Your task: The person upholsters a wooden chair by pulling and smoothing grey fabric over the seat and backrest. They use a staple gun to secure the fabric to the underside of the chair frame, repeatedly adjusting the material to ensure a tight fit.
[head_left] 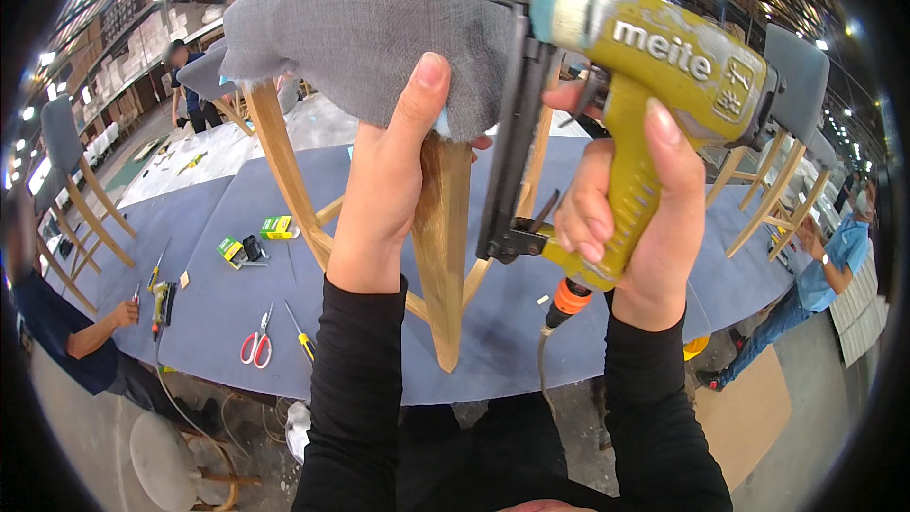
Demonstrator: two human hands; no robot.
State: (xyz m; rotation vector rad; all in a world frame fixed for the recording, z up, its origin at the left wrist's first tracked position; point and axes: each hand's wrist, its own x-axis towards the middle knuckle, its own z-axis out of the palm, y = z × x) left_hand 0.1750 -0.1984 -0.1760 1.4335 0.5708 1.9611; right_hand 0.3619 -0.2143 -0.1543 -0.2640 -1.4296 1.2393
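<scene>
Left hand [384,194] pinches grey fabric [370,24] against the wooden chair leg [444,256]; right hand [626,228] has its grip closed around a yellow staple gun [664,66], above the blue worktop [218,303].

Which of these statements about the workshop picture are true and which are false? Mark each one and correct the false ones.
1. The right hand grips a yellow staple gun. True.
2. The left hand presses grey fabric against a wooden chair leg. True.
3. The scissors on the table have blue handles. False: the handles are red.
4. The staple gun lies on the table. False: it is held up against the chair.
5. An orange fitting sits at the base of the staple gun's handle. True.
</scene>
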